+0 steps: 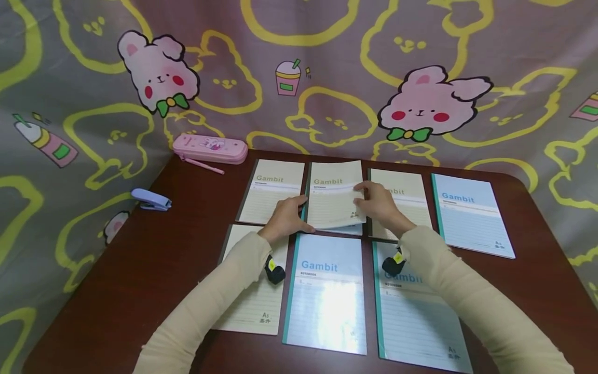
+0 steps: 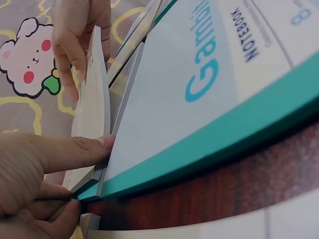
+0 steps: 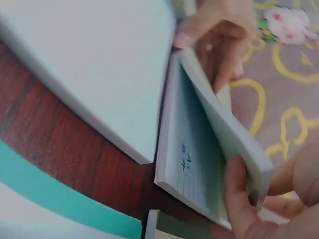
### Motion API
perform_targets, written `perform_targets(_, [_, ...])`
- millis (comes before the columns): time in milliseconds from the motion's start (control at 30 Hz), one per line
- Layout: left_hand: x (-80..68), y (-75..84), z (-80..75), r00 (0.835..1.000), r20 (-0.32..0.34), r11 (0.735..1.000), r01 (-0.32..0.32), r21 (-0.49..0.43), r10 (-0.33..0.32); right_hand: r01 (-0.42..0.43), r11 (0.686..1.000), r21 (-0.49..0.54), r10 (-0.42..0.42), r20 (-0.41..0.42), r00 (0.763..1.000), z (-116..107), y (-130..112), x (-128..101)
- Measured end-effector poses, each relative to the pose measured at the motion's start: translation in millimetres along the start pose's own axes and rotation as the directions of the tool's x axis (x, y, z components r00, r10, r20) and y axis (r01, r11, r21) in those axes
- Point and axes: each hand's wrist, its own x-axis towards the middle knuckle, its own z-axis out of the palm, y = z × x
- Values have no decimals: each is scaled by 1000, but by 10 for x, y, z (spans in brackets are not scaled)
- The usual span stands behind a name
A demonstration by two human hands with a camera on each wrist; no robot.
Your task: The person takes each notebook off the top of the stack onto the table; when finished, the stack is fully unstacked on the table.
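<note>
A cream notebook [image 1: 334,195], marked "Gambit", lies tilted over a blue notebook [image 1: 343,229] in the back row. Its right side is raised, and the right wrist view shows a wedge-shaped gap above the blue cover [image 3: 192,149]. My right hand [image 1: 379,202] pinches that raised edge between thumb and fingers. At the spine side, my left hand [image 1: 286,215] holds the lower left corner. In the left wrist view the left thumb [image 2: 79,152] lies along the bottom edge, with the fingers curled by the spine; the fingertips are partly hidden.
Other cream notebooks [image 1: 275,195] and blue notebooks [image 1: 327,301] lie in two rows on the dark red-brown table [image 1: 140,280]. A pink pencil case [image 1: 210,149] stands at the back left, with a lilac stapler [image 1: 151,199] nearer. A patterned curtain [image 1: 327,78] borders the table.
</note>
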Motion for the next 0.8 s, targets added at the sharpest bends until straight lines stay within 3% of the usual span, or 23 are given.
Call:
perform_targets(167, [12, -17, -5, 1000, 14, 1000, -10, -1, 10, -28, 978, 206, 22, 31, 999, -18, 63, -2])
perform_targets(433, [19, -34, 3, 999, 26, 999, -40, -27, 41, -56, 951, 305, 75, -51, 996, -69, 195, -104])
perform_targets(600, [24, -33, 24, 999, 15, 999, -29, -35, 29, -83, 926, 368, 99, -25, 995, -251, 273, -349])
perform_targets(800, [30, -38, 17, 1000, 12, 999, -16, -34, 17, -50, 915, 401, 64, -20, 998, -453, 373, -777])
